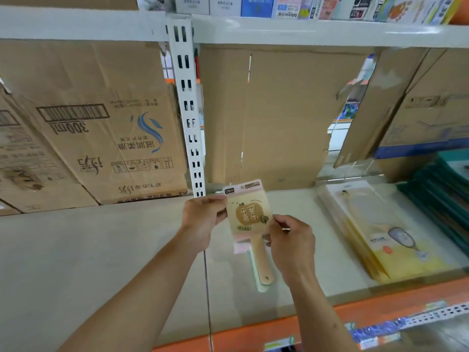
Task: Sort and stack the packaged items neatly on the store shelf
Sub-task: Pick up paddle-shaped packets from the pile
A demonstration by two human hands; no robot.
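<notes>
While your left hand [203, 214] pinches the paddle pack [250, 217] at its 10 o'clock edge, fingers curled onto the card, your right hand [291, 240] pinches the 4 o'clock edge. Both grips are on the same bundle. The wooden handle [264, 265] points to 6 o'clock; green and pink edges show behind it, so there's more than one pack in the grip. The bundle sits over the shelf [101, 250], near mid-depth; can't tell if the handle tip touches the board.

- 3 o'clock of the bundle, well apart: stack of clear packs [380, 237] with yellow cards, lying flat.
- 2 o'clock, just beyond those: teal stack [444, 199], fanned out.
- 12 o'clock: cardboard sheet [266, 110] against the back, upper shelf [304, 31] above it with boxed goods.
- 11 o'clock: slotted post [187, 110].
- 10 o'clock: printed cartons [88, 123], print upside down.
- 5 o'clock: orange rail [355, 306] along the front edge.
</notes>
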